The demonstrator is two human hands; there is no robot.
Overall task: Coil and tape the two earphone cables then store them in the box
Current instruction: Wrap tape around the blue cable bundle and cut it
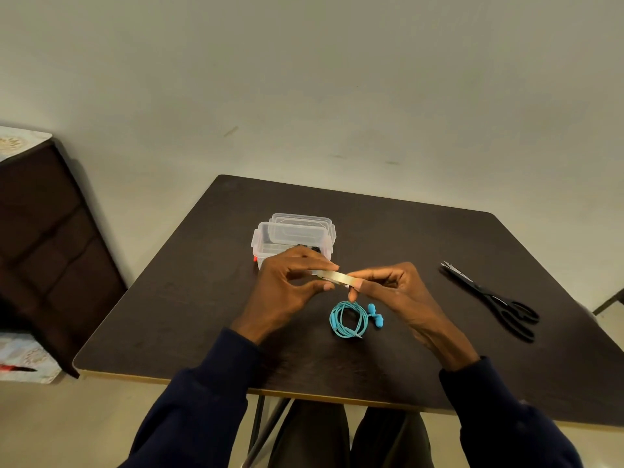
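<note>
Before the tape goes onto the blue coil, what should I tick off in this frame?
1. The tape strip is pinched at its ends by the left hand and right hand: ok.
2. The blue earphone cable lies coiled on the table: ok.
3. The box is open: ok.
4. The dark thing inside the box is the other cable: cannot tell.
5. The scissors lie apart from both hands: ok.

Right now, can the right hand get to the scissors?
Probably yes. The scissors lie on the table to the right of the right hand, with nothing between. But that hand and the left hand are pinching a strip of tape, so it would have to let go first.
</note>
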